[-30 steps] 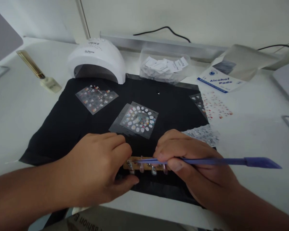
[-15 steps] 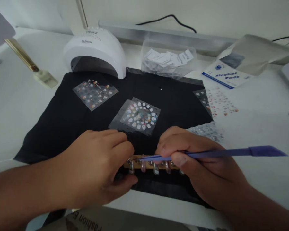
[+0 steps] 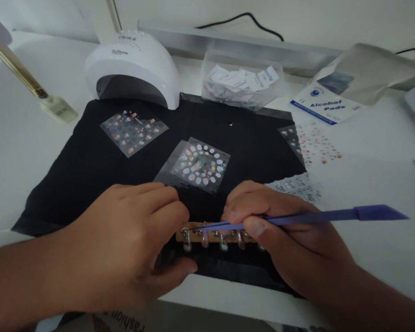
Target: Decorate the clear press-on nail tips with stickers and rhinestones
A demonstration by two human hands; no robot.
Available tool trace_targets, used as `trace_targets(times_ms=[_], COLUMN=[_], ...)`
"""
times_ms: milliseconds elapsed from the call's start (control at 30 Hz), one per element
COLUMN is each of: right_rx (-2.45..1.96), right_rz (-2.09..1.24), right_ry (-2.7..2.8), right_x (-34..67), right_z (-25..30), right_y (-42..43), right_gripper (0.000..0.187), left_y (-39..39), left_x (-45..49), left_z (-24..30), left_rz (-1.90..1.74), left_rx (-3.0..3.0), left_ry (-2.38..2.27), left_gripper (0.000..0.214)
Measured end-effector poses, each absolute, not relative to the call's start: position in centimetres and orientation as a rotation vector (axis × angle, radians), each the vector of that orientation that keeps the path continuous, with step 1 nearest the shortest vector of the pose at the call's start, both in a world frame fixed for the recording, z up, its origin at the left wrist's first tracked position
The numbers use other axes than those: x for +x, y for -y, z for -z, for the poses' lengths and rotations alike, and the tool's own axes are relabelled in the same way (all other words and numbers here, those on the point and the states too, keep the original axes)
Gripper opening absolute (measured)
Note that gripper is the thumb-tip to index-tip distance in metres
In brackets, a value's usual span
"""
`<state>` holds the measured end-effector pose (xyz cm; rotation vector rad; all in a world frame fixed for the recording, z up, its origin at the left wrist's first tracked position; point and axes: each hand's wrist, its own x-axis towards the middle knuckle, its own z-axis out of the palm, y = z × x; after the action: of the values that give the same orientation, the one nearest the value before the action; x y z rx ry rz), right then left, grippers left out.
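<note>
A narrow tan strip (image 3: pixel 212 236) lies crosswise before me, with several shiny, glossy nail tips (image 3: pixel 223 242) pointing toward me from metal mounts. My left hand (image 3: pixel 138 235) curls its fingers around the strip's left end; the fingertips are hidden behind it, and the thumb sticks out below, apart from the nearest nail tip. In a pen-like pinch, my right hand (image 3: pixel 276 226) holds purple tweezers (image 3: pixel 307 218). Their thin points reach left over the strip, close to its left end. Whether anything sits between the points is too small to tell.
A black mat (image 3: pixel 259 152) carries clear nail sticker sheets (image 3: pixel 134 131). Behind it stand a white nail lamp (image 3: pixel 134 60), a clear box (image 3: pixel 242 87) of small packets and an alcohol pads box (image 3: pixel 327 106). A gold-handled brush (image 3: pixel 31 80) lies at left.
My left thumb has moved slightly away from the leftmost nail tip, opening a wider gap. The tweezers stay over the strip, and the view has shifted slightly.
</note>
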<state>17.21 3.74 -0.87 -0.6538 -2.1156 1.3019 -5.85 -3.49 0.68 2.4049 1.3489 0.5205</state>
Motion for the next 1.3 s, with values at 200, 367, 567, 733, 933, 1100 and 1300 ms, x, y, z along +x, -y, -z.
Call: trace_targets(times_ms=[200,367,567,733,933,1100,1300], right_rx=[-0.651,-0.635,-0.641,-0.708,-0.843,-0.842,-0.795], right_rz=[-1.305,-1.303,-1.287,-1.294,-1.356,-1.395,-1.393], right_ry=[2.104,2.115,2.124,2.111,1.884,1.659,1.637], right_x=[17.2,17.2,17.0,17.2,17.9,18.2,18.5], right_z=[0.9,0.8,0.8,0.8,0.2,0.2,0.9], right_y=[-3.8,-3.9,-3.8,-3.9,-4.2,-4.5,-5.1], right_gripper=[0.016,0.016,0.016,0.014,0.015,0.013,0.013], left_y=[3.4,3.7,3.7,3.6,2.9,2.0,1.2], left_x=[-5.9,-5.9,-5.8,-5.9,-6.4,-6.4,-6.4], left_z=[-0.8,-0.7,-0.7,-0.8,-0.9,-0.4,0.1], left_rz=[-0.554,-0.543,-0.525,-0.525,-0.58,-0.625,-0.6], left_rx=[2.451,2.463,2.466,2.408,2.28,2.092,2.069], left_ry=[-1.282,-1.238,-1.195,-1.189,-1.138,-1.061,-0.989], left_gripper=[0.016,0.009,0.005,0.009,0.019,0.024,0.033])
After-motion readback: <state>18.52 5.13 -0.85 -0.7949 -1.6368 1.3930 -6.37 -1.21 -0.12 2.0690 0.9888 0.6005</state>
